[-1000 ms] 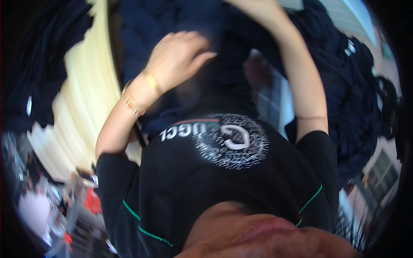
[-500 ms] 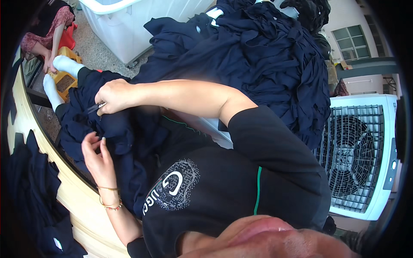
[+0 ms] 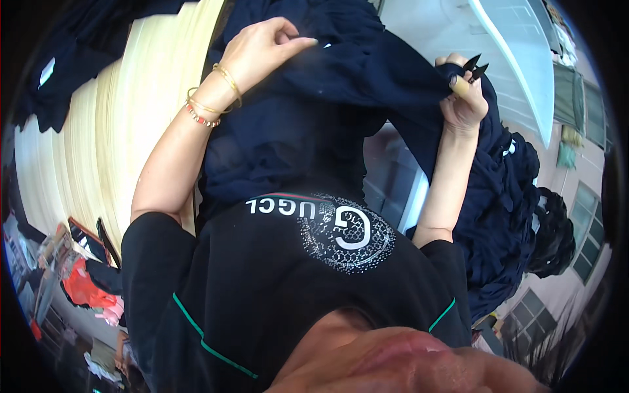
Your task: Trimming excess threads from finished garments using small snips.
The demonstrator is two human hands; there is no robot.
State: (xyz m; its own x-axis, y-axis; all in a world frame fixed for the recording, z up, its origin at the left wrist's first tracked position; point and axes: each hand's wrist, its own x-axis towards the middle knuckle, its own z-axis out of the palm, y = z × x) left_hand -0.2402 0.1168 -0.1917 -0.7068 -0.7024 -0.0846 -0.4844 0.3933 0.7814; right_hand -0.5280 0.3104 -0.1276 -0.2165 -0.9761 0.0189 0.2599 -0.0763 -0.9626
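Note:
A dark navy garment (image 3: 341, 98) is stretched between my two hands over my lap. My left hand (image 3: 262, 49), with gold bangles and a bead bracelet at the wrist, pinches the cloth near its upper edge. My right hand (image 3: 464, 98) grips the garment's other end and also holds small black thread snips (image 3: 473, 67), their blades sticking up past my fingers. My black shirt with a glittery round print fills the lower middle of the view.
A pale wooden table (image 3: 98, 131) runs along the left, with dark garments (image 3: 72, 46) on its far end. A heap of navy garments (image 3: 504, 196) hangs at the right. A white bin (image 3: 517, 59) stands at the upper right. Red cloth (image 3: 85, 288) lies lower left.
The view has swung round. My hands have moved apart and lifted the navy garment, the left pinching its top, the right pulling its end rightward with the snips.

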